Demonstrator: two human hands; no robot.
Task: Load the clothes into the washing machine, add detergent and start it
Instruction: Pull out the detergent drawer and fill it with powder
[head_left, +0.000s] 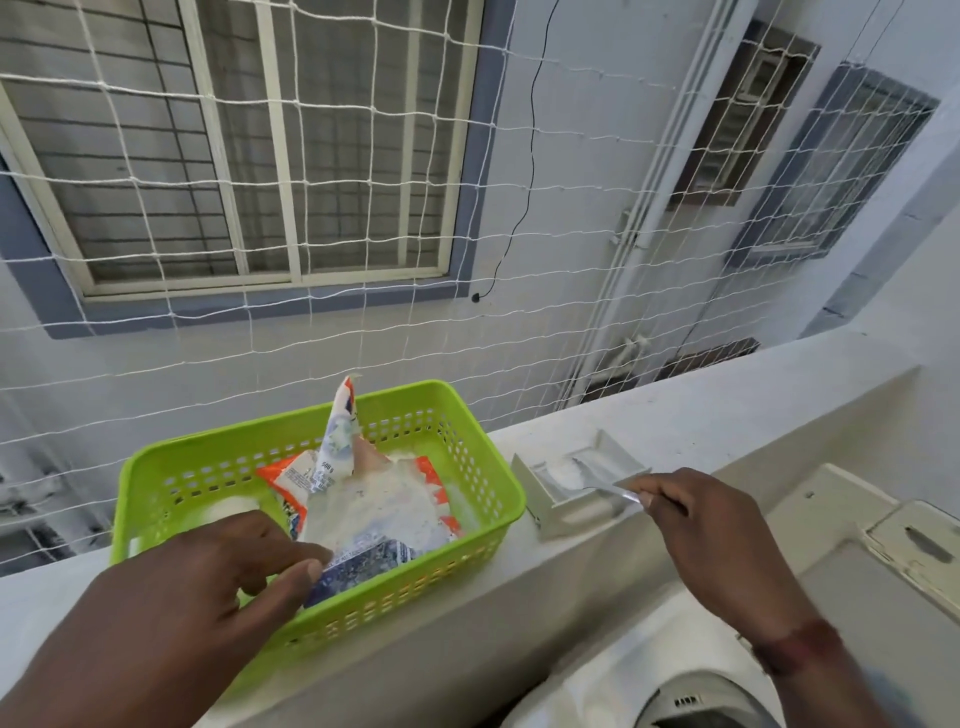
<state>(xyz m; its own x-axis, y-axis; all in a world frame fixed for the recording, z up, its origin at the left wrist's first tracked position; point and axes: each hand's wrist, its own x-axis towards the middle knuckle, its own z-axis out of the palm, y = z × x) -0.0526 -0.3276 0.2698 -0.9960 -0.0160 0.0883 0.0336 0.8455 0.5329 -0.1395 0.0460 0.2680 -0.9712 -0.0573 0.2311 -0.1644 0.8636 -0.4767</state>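
One basket (415, 587), one detergent packet (363, 512), one tray (576, 519), one spoon (605, 487); two hands: left hand (218, 577), right hand (706, 525).

1 head-worn view looks forward and down from close above the green basket (208, 470) on the ledge (675, 415); right of the basket lies the washing machine (862, 577), behind it a netted wall (561, 130).

Spoon (615, 490) over tray (563, 520), packet (363, 512) in basket (156, 460)

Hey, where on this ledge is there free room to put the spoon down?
The ledge is bare right of the detergent tray, up to the corner. A smaller bare strip lies left of the green basket. Crowded: the basket, filled by the detergent packet, and the narrow gap between basket and tray.
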